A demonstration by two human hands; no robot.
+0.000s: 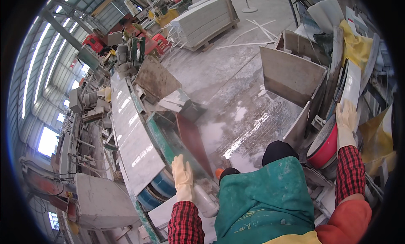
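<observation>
So from my feed off the head cam: both arms are out in front, red-and-black checked sleeves, cream rubber gloves on both. My left hand (pixel 183 180) is stretched forward with the fingers straight and held together, laid flat against the near edge of the green-framed saw bench (pixel 162 138). It's not pinching anything, just resting there. My right hand (pixel 346 122) reaches up and out to the side, fingers loosely spread, palm laid on the lower end of a white tile slab (pixel 351 85) standing on edge. I can't tell if the thumb hooks round the back of it.

Taking that saw bench as the landmark: the white slab is well off to its right, leaning in a rack with other upright pieces. It looks pale, glossy, long and narrow, tilted a little. I count one red basin (pixel 325 146) just under my right hand, also right of the bench, rim facing me. One long white marble-look slab (pixel 131 134) lies flat just left of the bench. One big grey-brown board (pixel 291 75) stands right of the bench, beyond the wet floor (pixel 236 113). One stack of pale slabs on a pallet (pixel 206 22) sits far beyond the bench. A green apron (pixel 265 197) covers my front, right of the bench's near end.
</observation>
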